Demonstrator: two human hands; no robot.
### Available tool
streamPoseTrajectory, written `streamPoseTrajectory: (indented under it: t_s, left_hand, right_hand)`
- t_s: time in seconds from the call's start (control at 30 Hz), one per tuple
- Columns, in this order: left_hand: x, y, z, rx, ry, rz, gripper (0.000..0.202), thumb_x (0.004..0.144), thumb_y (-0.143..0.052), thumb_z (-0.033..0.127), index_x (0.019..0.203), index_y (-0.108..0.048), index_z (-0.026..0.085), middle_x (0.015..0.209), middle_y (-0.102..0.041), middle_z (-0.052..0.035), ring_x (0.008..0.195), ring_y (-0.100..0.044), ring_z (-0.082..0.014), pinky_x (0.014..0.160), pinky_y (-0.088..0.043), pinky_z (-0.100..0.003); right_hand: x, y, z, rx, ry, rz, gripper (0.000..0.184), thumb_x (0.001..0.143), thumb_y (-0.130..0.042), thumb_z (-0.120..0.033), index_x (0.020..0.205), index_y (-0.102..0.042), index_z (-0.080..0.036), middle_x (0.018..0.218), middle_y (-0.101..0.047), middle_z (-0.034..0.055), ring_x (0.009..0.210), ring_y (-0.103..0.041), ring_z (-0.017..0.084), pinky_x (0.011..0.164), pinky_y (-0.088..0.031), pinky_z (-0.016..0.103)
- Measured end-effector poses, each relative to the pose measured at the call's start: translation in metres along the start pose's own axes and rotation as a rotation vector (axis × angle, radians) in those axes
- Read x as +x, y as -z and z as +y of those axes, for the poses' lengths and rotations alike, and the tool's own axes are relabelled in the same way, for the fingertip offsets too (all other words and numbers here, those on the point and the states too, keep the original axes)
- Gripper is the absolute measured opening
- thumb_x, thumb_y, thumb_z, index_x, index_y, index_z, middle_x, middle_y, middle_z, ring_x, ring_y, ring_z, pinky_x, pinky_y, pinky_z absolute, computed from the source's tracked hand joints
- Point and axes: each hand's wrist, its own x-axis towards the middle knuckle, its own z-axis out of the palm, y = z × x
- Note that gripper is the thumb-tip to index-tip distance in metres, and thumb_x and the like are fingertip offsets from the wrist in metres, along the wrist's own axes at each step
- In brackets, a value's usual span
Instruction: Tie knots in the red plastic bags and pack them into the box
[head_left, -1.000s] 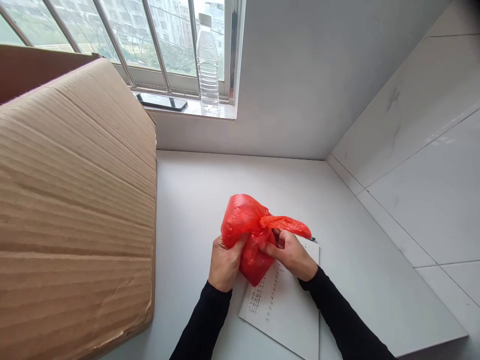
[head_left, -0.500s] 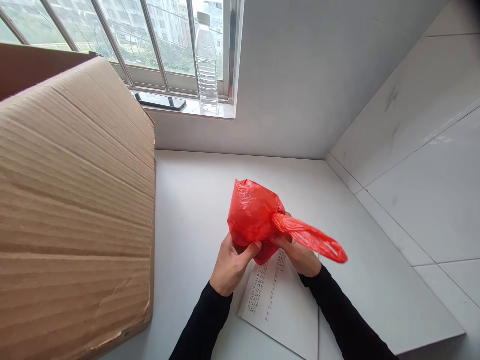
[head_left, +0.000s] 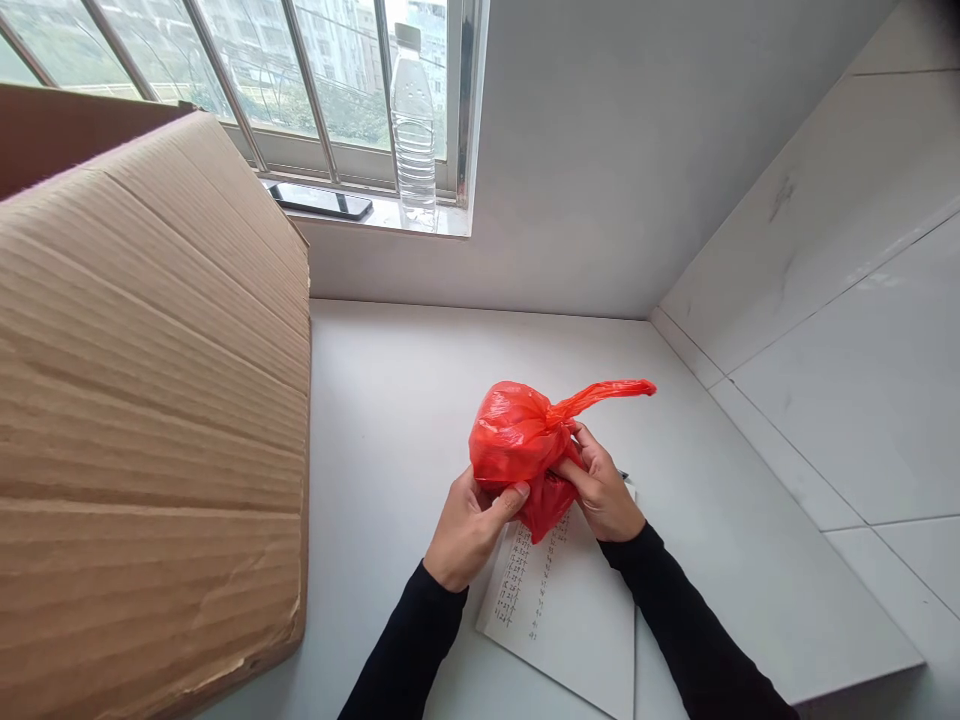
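A red plastic bag (head_left: 514,435), bulging and gathered at its neck, is held up between both hands over the white table. Its twisted handle sticks out to the right. My left hand (head_left: 471,528) grips the bag's lower left side, thumb on the front. My right hand (head_left: 604,490) pinches the bag just below the gathered neck. What the bag contains is hidden. Beneath the hands lies a notebook (head_left: 577,630) with columns of handwritten numbers; the bag and hands cover its upper part.
A large open cardboard box (head_left: 157,420) fills the left side. On the windowsill stand a clear water bottle (head_left: 414,130) and, lying flat, a dark phone (head_left: 321,202). The white table (head_left: 390,400) meets a grey wall behind and a tiled wall (head_left: 847,380) at right.
The bag has turned in my hands and sunk slightly, so its handle now points right and upward instead of down to the right. My right hand has shifted its hold near the neck.
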Motion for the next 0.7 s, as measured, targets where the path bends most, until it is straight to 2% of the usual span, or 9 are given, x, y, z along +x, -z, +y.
streamPoseTrajectory:
  t_s: [0.1,0.23,0.4,0.47,0.6,0.63,0.7]
  left_hand:
    - [0.0028,0.0022,0.0,-0.013,0.044,0.048,0.038,0.075,-0.078,0.042,0.094,-0.063,0.013,0.091,-0.071,-0.0097,0.076,-0.068,-0.0233,0.065,-0.06,-0.036]
    - [0.0046,0.0038,-0.0014,0.0,0.055,0.083,0.037,0.074,-0.079,0.043,0.087,-0.065,0.012,0.074,-0.069,-0.0057,0.064,-0.066,-0.0202,0.058,-0.06,-0.033]
    - [0.0063,0.0017,-0.0061,-0.023,0.051,0.144,0.037,0.069,-0.083,0.043,0.08,-0.063,0.014,0.063,-0.065,-0.0018,0.052,-0.062,-0.0182,0.047,-0.057,-0.031]
    - [0.0065,0.0009,-0.0059,-0.048,0.06,0.143,0.037,0.071,-0.081,0.044,0.081,-0.063,0.014,0.066,-0.066,-0.0025,0.054,-0.062,-0.0183,0.05,-0.057,-0.032]
    - [0.0045,0.0002,-0.002,-0.057,0.034,0.01,0.038,0.073,-0.081,0.037,0.1,-0.066,0.015,0.095,-0.071,-0.0088,0.083,-0.067,-0.0228,0.073,-0.059,-0.035]
    - [0.0039,0.0003,-0.0015,-0.044,0.017,0.004,0.04,0.071,-0.083,0.035,0.102,-0.067,0.015,0.098,-0.071,-0.0094,0.087,-0.066,-0.0233,0.076,-0.058,-0.035]
    - [0.0035,0.001,-0.0021,-0.028,0.014,0.031,0.039,0.069,-0.084,0.035,0.098,-0.069,0.014,0.094,-0.072,-0.0087,0.084,-0.066,-0.0236,0.074,-0.057,-0.034]
  right_hand:
    - [-0.0002,0.0013,-0.0006,-0.007,-0.01,-0.081,0.031,0.091,-0.066,-0.029,0.119,-0.053,-0.028,0.108,-0.064,0.0019,0.1,-0.061,0.02,0.088,-0.05,0.032]
    - [-0.0012,0.0,-0.0018,-0.063,-0.005,-0.178,0.042,0.089,-0.068,-0.029,0.126,-0.05,-0.028,0.118,-0.063,0.0034,0.104,-0.06,0.02,0.093,-0.049,0.035]
    - [0.0008,-0.0014,0.0034,-0.029,-0.01,-0.08,0.034,0.088,-0.07,-0.033,0.117,-0.054,-0.026,0.115,-0.065,0.004,0.101,-0.063,0.021,0.092,-0.051,0.035]
    - [0.0018,-0.0018,0.0059,-0.014,-0.013,-0.041,0.033,0.087,-0.071,-0.035,0.115,-0.056,-0.026,0.11,-0.067,0.0038,0.099,-0.063,0.021,0.09,-0.052,0.035]
    - [0.002,-0.0017,0.0056,-0.013,-0.015,0.02,0.032,0.088,-0.069,-0.039,0.115,-0.057,-0.026,0.106,-0.068,0.0034,0.098,-0.064,0.022,0.089,-0.052,0.036]
    - [0.0017,-0.0015,0.0043,-0.021,-0.015,0.023,0.031,0.088,-0.068,-0.04,0.114,-0.058,-0.026,0.107,-0.068,0.0034,0.099,-0.064,0.022,0.09,-0.052,0.037]
    - [0.0009,-0.0011,0.0006,-0.041,-0.024,-0.014,0.03,0.088,-0.066,-0.041,0.114,-0.059,-0.027,0.112,-0.067,0.0037,0.105,-0.062,0.023,0.095,-0.05,0.038]
